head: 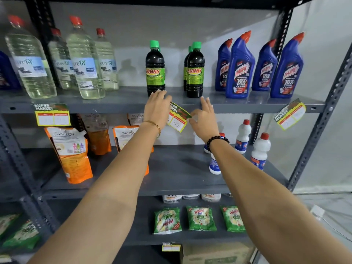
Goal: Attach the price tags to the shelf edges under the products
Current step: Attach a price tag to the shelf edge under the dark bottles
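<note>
A green, red and yellow "Super Market" price tag (pixel 178 120) hangs tilted against the front edge of the top grey shelf (pixel 114 107), below the black Sunny bottles (pixel 155 73). My left hand (pixel 157 109) lies over the tag's upper left corner, fingers curled onto the shelf edge. My right hand (pixel 204 119) pinches the tag's right corner between thumb and forefinger, its other fingers spread. A second tag (pixel 52 115) sits on the same edge under the clear bottles (pixel 83 61). A third tag (pixel 289 116) hangs crooked under the blue Harpic bottles (pixel 240 67).
The middle shelf holds orange Santoor pouches (pixel 71 153) and white bottles with red caps (pixel 260 149). Green Wheel packets (pixel 201 218) lie on the lower shelf, which has a small tag (pixel 170 247) on its edge. Perforated metal uprights (pixel 323 119) frame the rack.
</note>
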`<state>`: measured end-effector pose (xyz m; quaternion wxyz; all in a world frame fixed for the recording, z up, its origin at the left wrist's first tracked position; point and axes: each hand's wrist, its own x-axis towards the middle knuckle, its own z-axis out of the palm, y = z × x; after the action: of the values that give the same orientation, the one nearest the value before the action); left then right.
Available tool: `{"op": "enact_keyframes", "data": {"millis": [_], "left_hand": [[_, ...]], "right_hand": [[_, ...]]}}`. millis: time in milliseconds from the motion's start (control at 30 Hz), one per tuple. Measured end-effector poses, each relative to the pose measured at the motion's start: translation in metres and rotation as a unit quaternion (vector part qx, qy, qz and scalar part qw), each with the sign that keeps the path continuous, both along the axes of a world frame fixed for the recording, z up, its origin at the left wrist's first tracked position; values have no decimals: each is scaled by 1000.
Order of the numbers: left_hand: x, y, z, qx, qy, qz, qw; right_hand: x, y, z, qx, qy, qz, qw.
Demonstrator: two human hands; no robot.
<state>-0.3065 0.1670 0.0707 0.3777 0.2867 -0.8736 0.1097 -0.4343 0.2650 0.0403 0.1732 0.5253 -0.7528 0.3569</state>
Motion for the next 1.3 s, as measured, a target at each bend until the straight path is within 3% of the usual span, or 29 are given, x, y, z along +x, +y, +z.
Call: {"op": "enact_keyframes", "data": {"millis": [167, 500, 1300], "left_hand": [[2, 5, 3, 39, 29, -17, 999], [3, 6, -14, 144, 57, -50, 987], [-15, 1, -8, 66, 82, 60, 993]], "right_hand": [[-4, -3, 10, 10, -52, -3, 999], [-21, 9, 17, 40, -28, 51, 998], [-24, -3, 44, 0, -26, -16, 1000]]}}
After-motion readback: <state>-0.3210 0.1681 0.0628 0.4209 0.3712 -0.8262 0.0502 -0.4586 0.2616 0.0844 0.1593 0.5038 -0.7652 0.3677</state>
